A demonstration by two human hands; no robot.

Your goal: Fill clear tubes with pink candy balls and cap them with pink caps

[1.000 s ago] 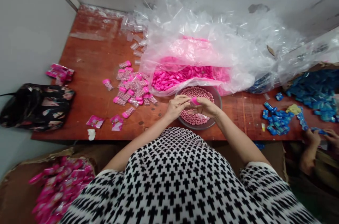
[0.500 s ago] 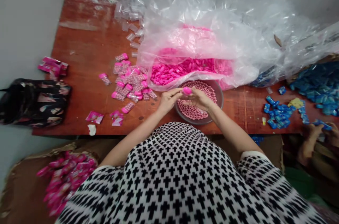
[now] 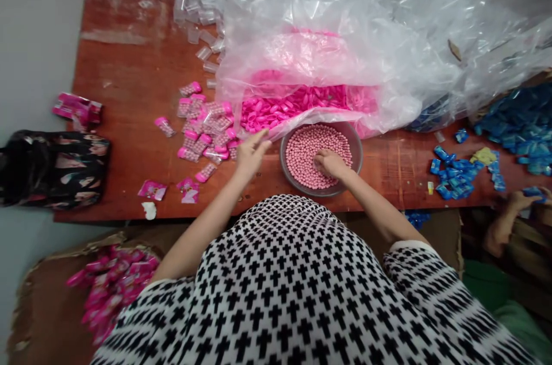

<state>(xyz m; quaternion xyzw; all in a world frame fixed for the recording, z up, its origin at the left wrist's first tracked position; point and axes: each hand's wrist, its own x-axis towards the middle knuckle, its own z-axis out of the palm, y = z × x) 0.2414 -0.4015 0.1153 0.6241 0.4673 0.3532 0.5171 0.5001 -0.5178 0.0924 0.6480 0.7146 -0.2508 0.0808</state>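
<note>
Lt-pink beads (image 3: 302,152); dk-grey bowl (image 3: 357,152); bright-pink plastic pcs (image 3: 265,116); blk-on-wht cross-print top (image 3: 276,279); red-brn table (image 3: 125,77); blk handbag (image 3: 52,172)

Swung the left hand (image 3: 249,156) leftward since half a second ago, nearer the filled jars (image 3: 217,119) on its left, spreading its fingers. Dipped the right hand (image 3: 331,164) into the pink beads (image 3: 303,152), burying its fingertips. No longer gripping a pink-capped jar between the two.

Before you on the table (image 3: 129,83) sits the bowl (image 3: 357,149), beads (image 3: 306,149) in it, your right hand (image 3: 331,164) among them. Your left hand (image 3: 250,155) is between bowl and jars (image 3: 209,132). Caps (image 3: 271,115) lie in the bag (image 3: 314,60) behind, tubes (image 3: 211,67) behind the jars, the purse (image 3: 64,172) far left, packets (image 3: 457,178) right.
</note>
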